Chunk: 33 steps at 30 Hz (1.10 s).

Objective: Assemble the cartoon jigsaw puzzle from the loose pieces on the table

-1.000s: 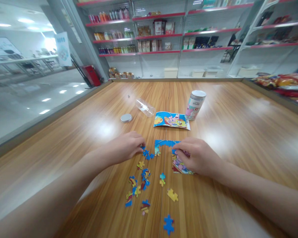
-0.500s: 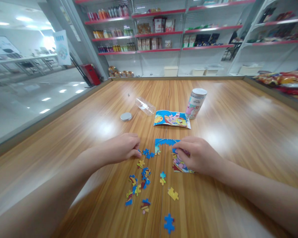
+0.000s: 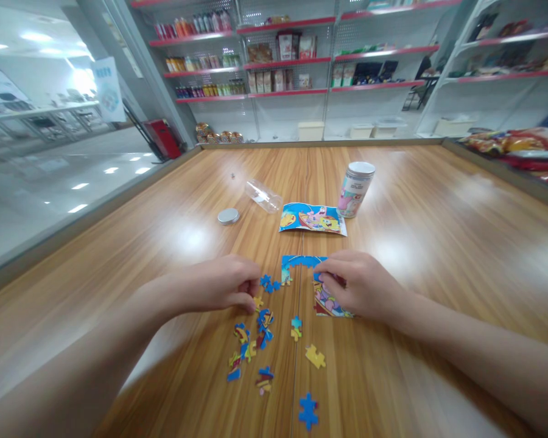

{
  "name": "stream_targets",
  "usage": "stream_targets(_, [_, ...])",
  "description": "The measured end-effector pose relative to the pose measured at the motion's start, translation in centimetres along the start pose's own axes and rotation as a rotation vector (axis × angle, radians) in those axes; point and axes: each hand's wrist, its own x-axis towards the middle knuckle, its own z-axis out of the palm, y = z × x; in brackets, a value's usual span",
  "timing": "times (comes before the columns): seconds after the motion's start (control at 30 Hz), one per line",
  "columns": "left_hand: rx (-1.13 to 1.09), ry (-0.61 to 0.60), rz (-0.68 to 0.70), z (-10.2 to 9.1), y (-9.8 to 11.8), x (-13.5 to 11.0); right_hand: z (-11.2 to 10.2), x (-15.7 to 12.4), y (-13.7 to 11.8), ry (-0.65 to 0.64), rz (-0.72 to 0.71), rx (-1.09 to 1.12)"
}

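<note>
My left hand (image 3: 232,283) is beside the loose pieces, its fingers curled and the thumb apart from them. Its thumb tip lies by a yellow puzzle piece (image 3: 258,302), partly covered. My right hand (image 3: 358,280) pinches at a blue puzzle piece (image 3: 317,277) on the inner edge of the partly joined jigsaw puzzle (image 3: 325,303), hiding some of it. A blue strip (image 3: 296,261) of joined pieces runs along the puzzle's top. Several loose puzzle pieces (image 3: 263,325) lie in a cluster left of the puzzle. Nearer me are a yellow piece (image 3: 315,356) and a blue piece (image 3: 308,412).
Behind the puzzle lies a cartoon picture sheet (image 3: 313,219). A printed canister (image 3: 356,190) with a silver lid stands at its right. A clear plastic jar (image 3: 263,196) lies on its side, near a silver lid (image 3: 228,216). Stocked shelves (image 3: 287,61) are beyond the wooden table (image 3: 415,213).
My left hand has moved down toward me, from the small blue pieces to the yellow piece, and its thumb has spread from the fingers. My right hand stays at the puzzle.
</note>
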Motion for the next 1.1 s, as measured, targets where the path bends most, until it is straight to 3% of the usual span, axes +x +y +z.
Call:
stream_targets(0.5, [-0.019,0.039,0.095,-0.1,1.0,-0.1,0.0,0.0,0.1,0.003,0.004,-0.027])
stream_targets(0.73, [-0.035,0.032,0.247,0.0,1.3,-0.2,0.1,0.0,0.0,0.001,0.003,-0.021])
stream_targets(0.97, [0.035,0.048,0.158,-0.2,1.6,-0.3,0.2,0.2,0.1,-0.001,-0.003,-0.027])
stream_targets(1.1, [0.029,0.025,0.18,0.0,1.7,-0.1,0.2,0.2,0.1,0.018,-0.021,-0.024])
